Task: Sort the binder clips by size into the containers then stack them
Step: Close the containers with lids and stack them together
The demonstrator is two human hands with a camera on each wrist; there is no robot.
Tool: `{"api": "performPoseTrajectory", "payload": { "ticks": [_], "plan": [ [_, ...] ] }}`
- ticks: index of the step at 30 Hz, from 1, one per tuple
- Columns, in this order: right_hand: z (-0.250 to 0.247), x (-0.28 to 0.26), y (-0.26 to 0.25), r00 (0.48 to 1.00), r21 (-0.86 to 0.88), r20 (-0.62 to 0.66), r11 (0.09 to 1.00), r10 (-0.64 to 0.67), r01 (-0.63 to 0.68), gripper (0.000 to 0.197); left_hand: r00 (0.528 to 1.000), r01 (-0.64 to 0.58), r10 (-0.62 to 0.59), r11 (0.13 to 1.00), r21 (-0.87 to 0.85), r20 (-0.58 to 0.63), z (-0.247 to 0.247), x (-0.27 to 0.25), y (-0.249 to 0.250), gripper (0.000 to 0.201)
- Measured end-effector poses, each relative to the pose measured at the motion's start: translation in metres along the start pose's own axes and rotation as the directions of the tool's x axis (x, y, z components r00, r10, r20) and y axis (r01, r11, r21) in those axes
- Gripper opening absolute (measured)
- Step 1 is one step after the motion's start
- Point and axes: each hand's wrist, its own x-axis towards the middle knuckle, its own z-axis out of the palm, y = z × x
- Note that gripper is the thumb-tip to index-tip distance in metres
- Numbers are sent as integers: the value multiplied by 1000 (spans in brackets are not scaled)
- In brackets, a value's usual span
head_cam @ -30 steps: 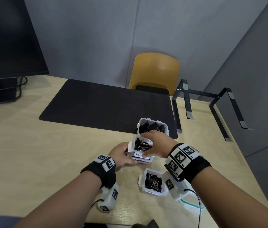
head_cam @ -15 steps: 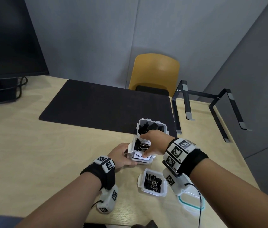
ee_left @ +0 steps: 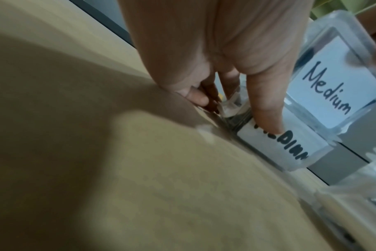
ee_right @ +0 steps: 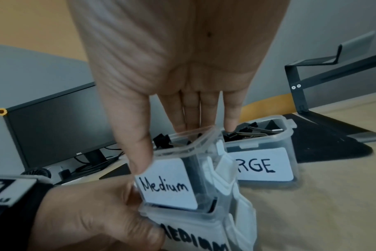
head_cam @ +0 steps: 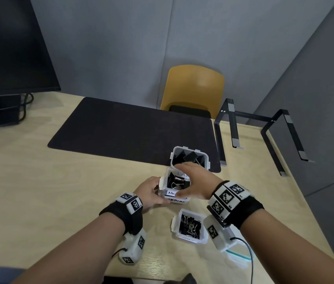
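Two clear plastic boxes are stacked near the desk's (head_cam: 39,191) right part, just in front of the near right corner of the black mat (head_cam: 131,132). The upper box (head_cam: 175,182) is open-topped, holds black binder clips with silver wire handles, and carries a white label handwritten "Medium". It sits in the lower box (ee_right: 204,231), whose label reads "MEDIUM" in block letters.

The right hand (head_cam: 198,182) reaches over the upper box: the thumb presses its labelled near wall and the straight fingers go over the far rim, so it grips the box between them. The left hand (head_cam: 151,193) holds the lower box from the left, thumb on its front label, fingers curled round its far side.

Just behind the stack, on the mat's near right corner, stands a larger clear box (head_cam: 190,158) with big black clips; its label shows "RGE" in the right wrist view. A smaller open box (head_cam: 189,226) with small clips sits nearer the desk's front edge, just right of the stack. A monitor (head_cam: 8,48), a yellow chair (head_cam: 194,89) and a black metal stand (head_cam: 264,124) surround them.
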Motion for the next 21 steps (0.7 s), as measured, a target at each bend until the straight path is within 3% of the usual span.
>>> {"api": "performPoseTrajectory", "payload": {
  "ticks": [4,13,21],
  "plan": [
    [-9,5,-4,1000,-72,26,997,10,-8,75,1000,3,-3,1000,15,2,-1,0,1,54],
    [-5,6,-4,999,-76,37,997,-10,13,80,999,41,-40,998,-40,2,0,-1,0,56],
    [-15,-2,2,995,59,-89,997,54,-49,69,997,38,-38,999,2,69,-7,-3,10,63]
  ]
}}
